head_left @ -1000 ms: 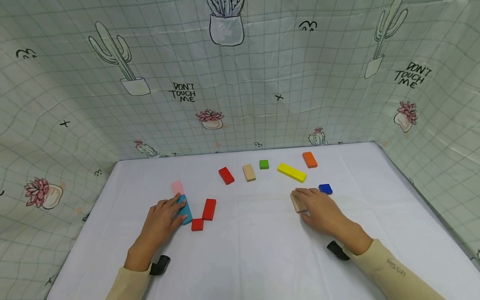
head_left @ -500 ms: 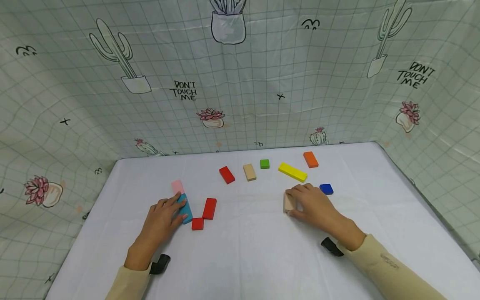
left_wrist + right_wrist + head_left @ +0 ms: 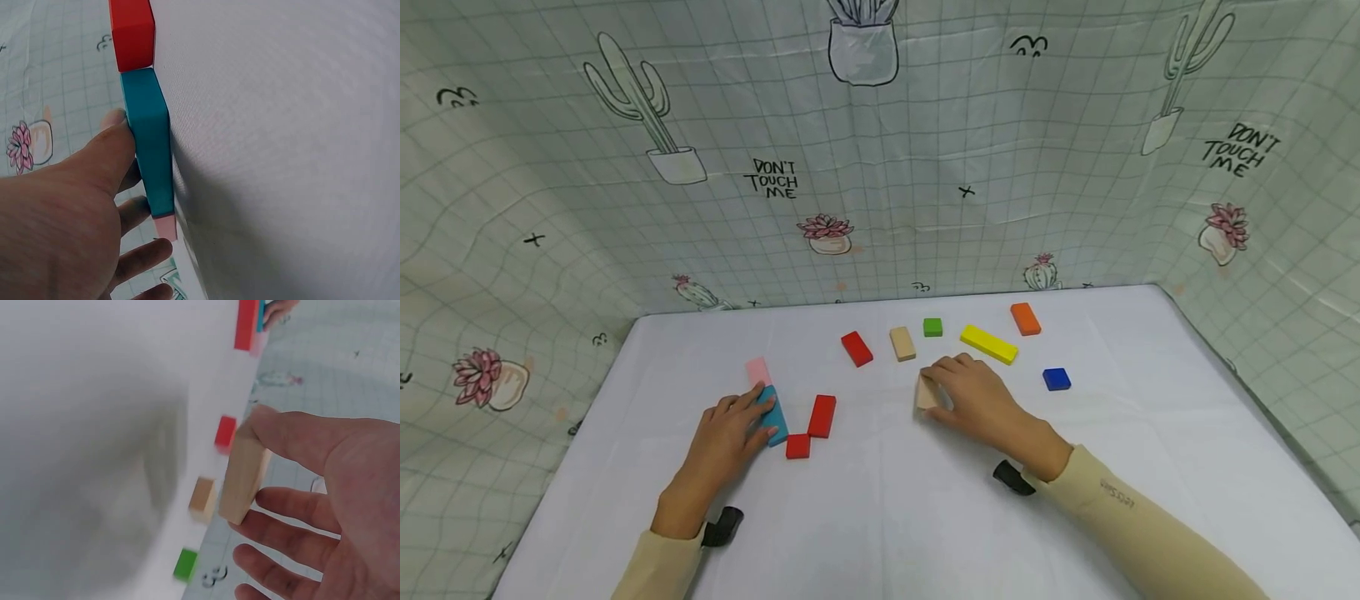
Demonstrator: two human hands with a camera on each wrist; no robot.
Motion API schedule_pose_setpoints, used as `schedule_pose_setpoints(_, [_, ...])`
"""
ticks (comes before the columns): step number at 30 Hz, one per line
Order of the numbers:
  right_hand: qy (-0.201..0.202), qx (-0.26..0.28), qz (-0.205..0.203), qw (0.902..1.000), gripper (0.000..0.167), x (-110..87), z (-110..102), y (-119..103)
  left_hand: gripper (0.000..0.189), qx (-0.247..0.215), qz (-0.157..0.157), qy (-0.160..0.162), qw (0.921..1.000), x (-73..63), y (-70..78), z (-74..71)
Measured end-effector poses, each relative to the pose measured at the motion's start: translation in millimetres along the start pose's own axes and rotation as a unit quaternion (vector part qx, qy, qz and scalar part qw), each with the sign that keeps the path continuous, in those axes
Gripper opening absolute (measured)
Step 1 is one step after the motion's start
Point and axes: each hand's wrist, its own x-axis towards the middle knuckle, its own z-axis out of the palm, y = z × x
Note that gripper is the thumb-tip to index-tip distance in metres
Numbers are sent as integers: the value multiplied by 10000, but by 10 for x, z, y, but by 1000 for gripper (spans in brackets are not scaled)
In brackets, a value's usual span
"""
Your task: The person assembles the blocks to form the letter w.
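My right hand (image 3: 973,396) pinches a plain wooden block (image 3: 244,472) between thumb and fingertips. The right wrist view shows that block held off the white surface, its shadow apart from it. On the left, the fingertips and thumb of my left hand (image 3: 721,437) rest on a long blue block (image 3: 150,144) lying flat. A pink block (image 3: 758,371) meets the blue one's far end. At its near end lies a small red block (image 3: 798,447), corner to corner with a longer red block (image 3: 822,417).
Across the back of the white table (image 3: 880,525) lie another red block (image 3: 857,348), a second wooden block (image 3: 902,343), a green block (image 3: 932,327), a long yellow block (image 3: 988,344) and an orange block (image 3: 1026,318). A dark blue block (image 3: 1057,379) sits at right. Printed cloth surrounds the back.
My right hand has carried the wooden block leftward, away from the dark blue block, and it has come up off the table. The left hand stays on the long blue block.
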Motion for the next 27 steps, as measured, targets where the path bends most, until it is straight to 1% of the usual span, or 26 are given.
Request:
schedule_pose_setpoints(6, [9, 171, -192, 9997, 56, 233, 22, -187, 51, -4, 30, 11, 10000, 5, 9, -16])
schedule_pose_setpoints(15, [102, 323, -469, 9983, 54, 532, 80, -431, 52, 16, -88, -110, 9999, 15, 30, -33])
schedule_pose_setpoints(22, [86, 361, -685, 9970, 54, 748, 148, -563, 52, 39, -70, -66, 9999, 3, 19, -29])
schedule_pose_setpoints(27, [60, 474, -808, 9956, 53, 850, 183, -634, 51, -17, -79, -69, 9999, 5, 14, -25])
